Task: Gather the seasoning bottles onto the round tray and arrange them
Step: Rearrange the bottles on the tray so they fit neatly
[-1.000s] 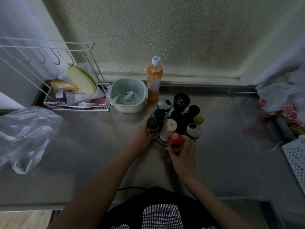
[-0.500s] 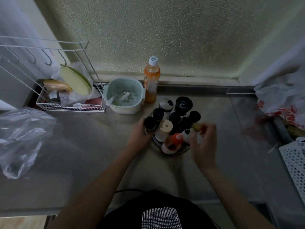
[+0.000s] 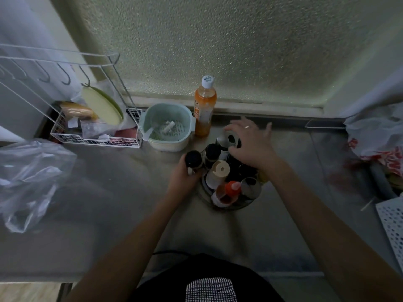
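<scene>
Several seasoning bottles stand packed on the round tray in the middle of the steel counter. At the tray's front are a red-capped sauce bottle and a silver-lidded jar; behind them stands a beige-capped bottle. My left hand is closed around a black-capped bottle at the tray's left edge. My right hand hovers with spread fingers over the back bottles, just above a silver-and-black lidded jar, hiding the ones beneath it.
A tall orange-liquid bottle stands off the tray by the window. Left of it sit a mint colander bowl and a white wire rack. A clear plastic bag lies far left; bags and a white perforated tray crowd the right.
My right hand let go of the red-capped bottle at the tray's front, then moved up and back over the rear bottles, fingers now spread. My left hand stayed on the black-capped bottle.
</scene>
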`<action>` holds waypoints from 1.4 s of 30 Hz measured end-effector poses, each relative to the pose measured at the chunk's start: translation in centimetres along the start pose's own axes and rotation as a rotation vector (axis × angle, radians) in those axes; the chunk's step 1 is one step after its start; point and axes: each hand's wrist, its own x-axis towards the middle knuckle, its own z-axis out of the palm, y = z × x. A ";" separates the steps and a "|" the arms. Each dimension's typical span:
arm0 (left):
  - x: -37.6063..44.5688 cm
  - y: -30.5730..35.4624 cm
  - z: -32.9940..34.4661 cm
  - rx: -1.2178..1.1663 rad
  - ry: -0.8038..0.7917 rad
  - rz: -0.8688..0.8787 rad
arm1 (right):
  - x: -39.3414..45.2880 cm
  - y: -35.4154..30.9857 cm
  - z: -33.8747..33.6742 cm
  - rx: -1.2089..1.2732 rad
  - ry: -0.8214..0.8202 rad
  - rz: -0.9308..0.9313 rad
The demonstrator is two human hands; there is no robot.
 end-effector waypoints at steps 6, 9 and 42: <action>-0.2 0.8 -0.1 -0.116 0.173 -0.009 | 2.0 -3.2 -0.2 -0.332 -0.222 -0.283; 0.2 1.6 -0.9 -0.177 0.212 -0.020 | 2.4 -4.1 0.0 -0.396 -0.190 -0.296; -0.5 1.2 -2.8 -0.145 0.376 -0.116 | 1.0 -0.8 -3.1 0.463 0.011 -0.024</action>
